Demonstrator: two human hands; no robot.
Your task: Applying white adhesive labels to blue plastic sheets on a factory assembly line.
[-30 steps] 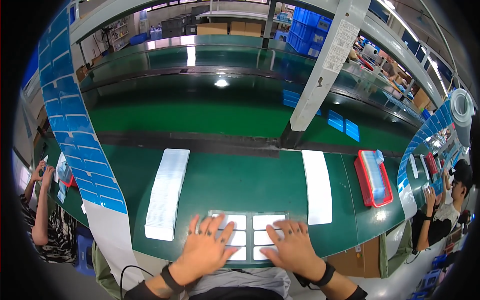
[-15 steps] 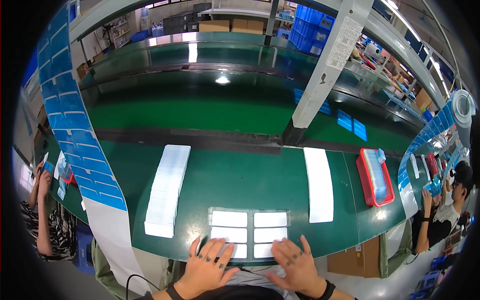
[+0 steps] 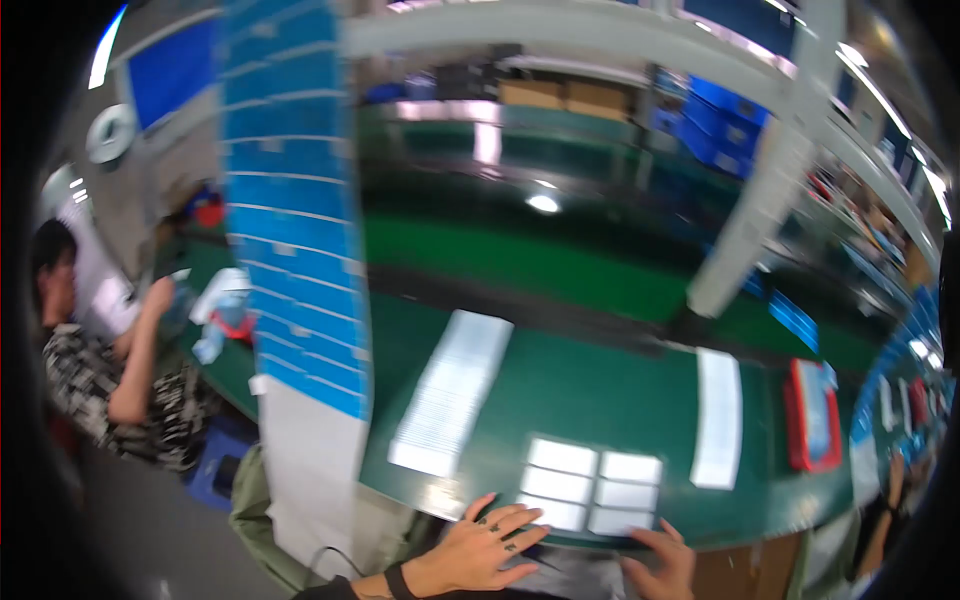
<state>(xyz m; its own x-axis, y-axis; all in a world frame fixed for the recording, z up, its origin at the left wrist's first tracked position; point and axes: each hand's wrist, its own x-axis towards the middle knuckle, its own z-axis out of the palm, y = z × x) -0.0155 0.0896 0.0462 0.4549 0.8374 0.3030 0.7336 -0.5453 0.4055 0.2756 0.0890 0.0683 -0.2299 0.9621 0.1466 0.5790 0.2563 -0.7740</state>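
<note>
Two clear-edged sheets with white rectangular panels, a left sheet (image 3: 558,485) and a right sheet (image 3: 627,490), lie side by side near the front edge of the green table. My left hand (image 3: 480,552) rests at the left sheet's lower corner, fingers spread, holding nothing. By the lower right corner of the right sheet is my right hand (image 3: 662,562), fingers apart and slightly bent, with nothing visible in it. A long fanned stack of white cards (image 3: 452,392) lies to the left, and a narrower white stack (image 3: 717,420) to the right.
A red basket (image 3: 798,418) with pale blue pieces stands at the table's right. Left of the card stack hangs a long blue and white strip (image 3: 300,250). A green conveyor (image 3: 560,262) and a grey post (image 3: 755,200) are beyond. A person (image 3: 110,350) sits at far left.
The view has swung left and is blurred, so the table appears shifted right and the seated person shows more fully. Both hands remain by the sheets' near edge.
</note>
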